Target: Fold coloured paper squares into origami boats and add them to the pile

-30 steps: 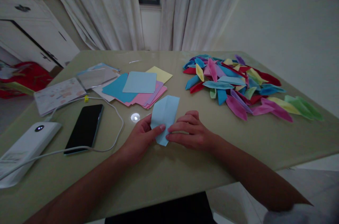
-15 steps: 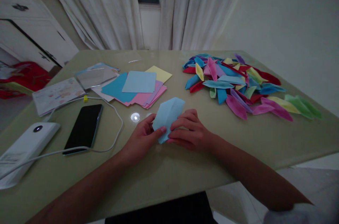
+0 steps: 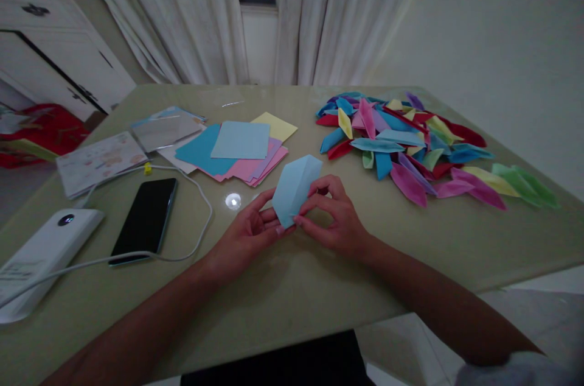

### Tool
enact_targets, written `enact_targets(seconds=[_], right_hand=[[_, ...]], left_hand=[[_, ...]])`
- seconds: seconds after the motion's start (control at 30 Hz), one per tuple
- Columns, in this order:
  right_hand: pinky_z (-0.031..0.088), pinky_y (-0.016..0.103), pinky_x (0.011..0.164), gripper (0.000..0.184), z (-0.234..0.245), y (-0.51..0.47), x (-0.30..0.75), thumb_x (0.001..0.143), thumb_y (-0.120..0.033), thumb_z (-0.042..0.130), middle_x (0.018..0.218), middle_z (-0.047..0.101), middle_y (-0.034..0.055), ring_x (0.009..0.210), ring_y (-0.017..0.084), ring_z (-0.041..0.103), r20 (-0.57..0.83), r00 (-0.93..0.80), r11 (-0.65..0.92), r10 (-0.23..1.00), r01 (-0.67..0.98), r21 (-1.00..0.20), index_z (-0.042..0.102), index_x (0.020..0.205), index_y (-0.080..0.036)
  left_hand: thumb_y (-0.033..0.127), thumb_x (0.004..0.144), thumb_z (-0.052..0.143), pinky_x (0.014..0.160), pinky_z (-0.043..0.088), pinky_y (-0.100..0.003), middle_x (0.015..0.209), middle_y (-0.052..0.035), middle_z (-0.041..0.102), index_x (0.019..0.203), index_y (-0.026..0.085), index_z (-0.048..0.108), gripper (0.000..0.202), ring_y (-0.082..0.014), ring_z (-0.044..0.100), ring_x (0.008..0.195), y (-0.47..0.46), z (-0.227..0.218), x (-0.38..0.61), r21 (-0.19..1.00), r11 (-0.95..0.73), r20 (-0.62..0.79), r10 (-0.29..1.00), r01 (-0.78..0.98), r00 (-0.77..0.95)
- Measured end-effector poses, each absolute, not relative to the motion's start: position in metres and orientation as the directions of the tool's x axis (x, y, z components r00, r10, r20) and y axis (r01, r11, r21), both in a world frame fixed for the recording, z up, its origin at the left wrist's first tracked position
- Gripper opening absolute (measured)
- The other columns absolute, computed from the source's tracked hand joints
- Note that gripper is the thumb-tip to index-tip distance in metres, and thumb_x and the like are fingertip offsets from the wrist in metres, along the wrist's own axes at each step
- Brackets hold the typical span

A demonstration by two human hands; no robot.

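A light blue folded sheet of paper [image 3: 297,186] is held up over the near middle of the table, tilted, with a crease along its length and cut-off-looking corners. My left hand [image 3: 250,226] supports it from the lower left, fingers behind it and thumb at its bottom edge. At the lower right, my right hand [image 3: 335,215] pinches the paper's bottom corner between thumb and index finger. Behind the held piece lie loose square paper sheets in several colours, a light blue square [image 3: 241,140] on top. Part of my left fingers is hidden behind the paper.
A heap of folded coloured paper pieces [image 3: 387,141] spreads over the right side of the table [image 3: 292,313]. On the left lie a black-screened phone [image 3: 145,218], a white power bank [image 3: 45,261], a white cable [image 3: 201,240] and a printed packet [image 3: 103,161].
The folded paper has been raised and turned more upright. My right fingers have shifted from lying along its right side to a pinch at its bottom corner.
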State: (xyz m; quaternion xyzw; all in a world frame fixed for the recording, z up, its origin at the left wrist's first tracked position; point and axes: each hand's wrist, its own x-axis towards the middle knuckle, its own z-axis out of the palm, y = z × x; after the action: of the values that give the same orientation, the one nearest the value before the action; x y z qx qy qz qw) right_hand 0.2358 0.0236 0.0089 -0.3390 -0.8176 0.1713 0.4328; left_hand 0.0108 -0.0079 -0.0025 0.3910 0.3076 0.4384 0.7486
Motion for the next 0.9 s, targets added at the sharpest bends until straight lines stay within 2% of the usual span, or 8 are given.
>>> enact_targets(seconds=[0.2,0.4,0.6,0.77,0.9], right_hand=[[0.053,0.042,0.093,0.011,0.0075,0.0227,0.2339,0.095,-0.027,0.08,0.108,0.06,0.0083,0.105,0.025,0.062,0.557,-0.39,0.679,0.734,0.388,-0.624,0.071,0.095,-0.021],[0.051,0.043,0.094,0.01,0.0057,0.0215,0.2329,0.095,-0.022,0.075,0.11,0.06,0.0084,0.106,0.025,0.062,0.541,-0.403,0.673,0.738,0.391,-0.628,0.065,0.097,-0.021],[0.05,0.043,0.093,0.01,0.0061,0.0217,0.2319,0.095,-0.021,0.073,0.108,0.06,0.008,0.105,0.025,0.062,0.527,-0.413,0.667,0.743,0.388,-0.636,0.063,0.096,-0.022],[0.05,0.042,0.091,0.011,0.0066,0.0213,0.231,0.094,-0.02,0.073,0.107,0.061,0.0075,0.103,0.025,0.062,0.513,-0.429,0.665,0.744,0.395,-0.634,0.063,0.094,-0.022],[0.051,0.039,0.089,0.014,0.0063,0.0216,0.2306,0.092,-0.021,0.076,0.107,0.058,0.0075,0.103,0.024,0.061,0.548,-0.395,0.675,0.737,0.4,-0.619,0.063,0.096,-0.022]], left_hand=[[0.023,0.089,0.089,0.105,0.059,-0.036,0.133,-0.0143,0.078,0.147,0.025,0.058,0.066,-0.0257,0.077,0.12,-0.0076,-0.0067,0.0113,0.856,0.298,-0.118,0.908,-0.422,0.402],[0.024,0.088,0.089,0.107,0.061,-0.041,0.138,-0.015,0.075,0.14,0.021,0.067,0.056,-0.0284,0.075,0.123,-0.0063,-0.0086,0.0153,0.853,0.266,-0.072,0.913,-0.45,0.402],[0.025,0.089,0.089,0.113,0.056,-0.041,0.133,-0.0117,0.078,0.127,0.02,0.075,0.041,-0.0261,0.075,0.121,-0.0067,-0.0086,0.0167,0.868,0.245,-0.055,0.912,-0.432,0.406],[0.028,0.088,0.09,0.106,0.059,-0.037,0.127,-0.0107,0.081,0.123,0.02,0.076,0.039,-0.0244,0.078,0.114,-0.0076,-0.0066,0.0179,0.897,0.226,-0.08,0.928,-0.38,0.364],[0.03,0.082,0.094,0.102,0.061,-0.039,0.124,-0.0117,0.081,0.123,0.019,0.074,0.046,-0.0257,0.079,0.109,-0.0063,-0.0065,0.0187,0.913,0.216,-0.11,0.947,-0.346,0.301]])
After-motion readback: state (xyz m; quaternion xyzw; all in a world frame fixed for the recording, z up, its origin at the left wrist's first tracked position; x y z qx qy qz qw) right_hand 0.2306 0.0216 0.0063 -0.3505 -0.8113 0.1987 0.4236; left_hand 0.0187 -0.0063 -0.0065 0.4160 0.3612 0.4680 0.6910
